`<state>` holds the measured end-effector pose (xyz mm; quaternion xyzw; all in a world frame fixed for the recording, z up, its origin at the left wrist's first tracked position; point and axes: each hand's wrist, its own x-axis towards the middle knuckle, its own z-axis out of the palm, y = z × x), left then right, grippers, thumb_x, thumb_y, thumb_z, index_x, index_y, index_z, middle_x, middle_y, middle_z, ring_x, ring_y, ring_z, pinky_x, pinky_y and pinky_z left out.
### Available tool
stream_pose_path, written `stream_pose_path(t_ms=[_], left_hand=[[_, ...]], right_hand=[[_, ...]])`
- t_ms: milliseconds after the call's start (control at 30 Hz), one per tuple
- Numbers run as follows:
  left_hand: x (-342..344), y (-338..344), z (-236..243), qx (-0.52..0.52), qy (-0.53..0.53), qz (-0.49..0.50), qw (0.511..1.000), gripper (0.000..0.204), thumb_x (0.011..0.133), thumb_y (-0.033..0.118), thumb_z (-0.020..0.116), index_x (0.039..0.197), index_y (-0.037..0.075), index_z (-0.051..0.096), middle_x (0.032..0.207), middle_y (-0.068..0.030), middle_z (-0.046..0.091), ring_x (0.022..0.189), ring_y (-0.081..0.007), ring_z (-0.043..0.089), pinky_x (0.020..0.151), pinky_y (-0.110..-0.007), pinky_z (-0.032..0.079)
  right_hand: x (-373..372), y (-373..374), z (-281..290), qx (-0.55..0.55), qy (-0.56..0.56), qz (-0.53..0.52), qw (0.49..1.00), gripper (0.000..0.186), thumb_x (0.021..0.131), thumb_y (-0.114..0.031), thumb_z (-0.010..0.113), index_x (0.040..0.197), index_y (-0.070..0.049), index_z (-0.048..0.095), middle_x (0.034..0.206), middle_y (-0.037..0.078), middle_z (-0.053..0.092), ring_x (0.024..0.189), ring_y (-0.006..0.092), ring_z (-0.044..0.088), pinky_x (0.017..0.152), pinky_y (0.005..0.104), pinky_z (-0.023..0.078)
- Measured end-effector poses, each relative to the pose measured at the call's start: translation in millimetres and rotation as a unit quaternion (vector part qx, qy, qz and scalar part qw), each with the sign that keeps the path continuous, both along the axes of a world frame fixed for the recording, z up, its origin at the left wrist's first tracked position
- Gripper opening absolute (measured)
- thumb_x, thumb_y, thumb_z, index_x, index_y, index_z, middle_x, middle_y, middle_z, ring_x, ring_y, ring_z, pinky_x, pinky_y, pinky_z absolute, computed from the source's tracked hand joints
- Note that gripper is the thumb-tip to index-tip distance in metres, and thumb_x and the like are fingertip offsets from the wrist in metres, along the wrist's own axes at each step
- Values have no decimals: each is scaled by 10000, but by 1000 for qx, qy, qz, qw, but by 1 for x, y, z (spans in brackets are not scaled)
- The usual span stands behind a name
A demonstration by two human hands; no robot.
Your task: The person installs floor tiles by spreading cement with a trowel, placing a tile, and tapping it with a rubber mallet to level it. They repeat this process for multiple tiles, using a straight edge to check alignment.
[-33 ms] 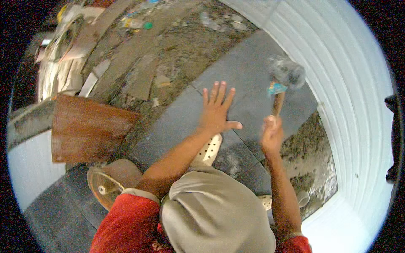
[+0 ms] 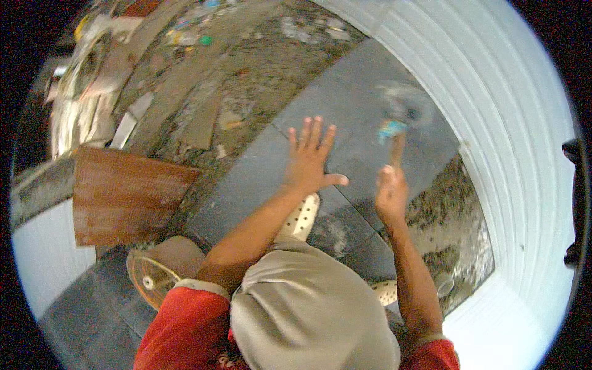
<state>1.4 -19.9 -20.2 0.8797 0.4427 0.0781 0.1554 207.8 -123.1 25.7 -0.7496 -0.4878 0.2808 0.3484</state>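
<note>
My left hand (image 2: 308,161) has its fingers spread over a dark grey floor tile (image 2: 354,92); whether the palm presses on it is hard to tell. Closed round the wooden handle of a mallet (image 2: 398,150) is my right hand (image 2: 392,196). Motion smears the mallet's head, which is greyish, with a bluish wrapping where it meets the handle. It appears above the tile, close to the white wall. A seam between tiles (image 2: 348,200) runs between my hands, and a cream perforated shoe (image 2: 303,216) of mine rests just below the left one.
A ribbed white wall (image 2: 487,92) curves along the right. Bare soil (image 2: 259,68) with litter and boards borders the tiles at the far left. At left stand a brown panel (image 2: 129,197) and a bucket (image 2: 176,262). A small pale cup-like thing (image 2: 444,285) sits on rough ground near the wall.
The mallet's head is more blurred and appears slightly lower and farther left. The whole view has shifted a little; my left hand keeps its spread pose.
</note>
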Motion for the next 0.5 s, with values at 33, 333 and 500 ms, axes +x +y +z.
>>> stream_pose_path(t_ms=[33,333,500], left_hand=[[0,-2,-1,6,1,-4,1000,1318,648,920,552,1613,82,230,1669,-270,96,1548,-459,34,1184,-695,46],[5,-5,5,16,56,-48,997,1517,497,956,639,1618,48,171,1662,-310,22,1542,-485,-35,1156,-725,-4],[12,-2,13,-31,195,-47,979,1531,482,948,664,1616,44,172,1653,-328,39,1534,-508,2,1149,-735,20]], right_hand=[[3,-2,1,19,-28,22,999,407,1064,-390,469,1072,-9,610,870,267,672,814,477,661,707,512,508],[90,-29,51,-91,-162,80,979,403,1020,-441,544,1109,-48,535,852,255,678,816,471,676,693,557,528],[112,-63,37,-23,-206,161,965,398,993,-442,584,1076,-61,504,853,214,663,760,439,682,626,541,540]])
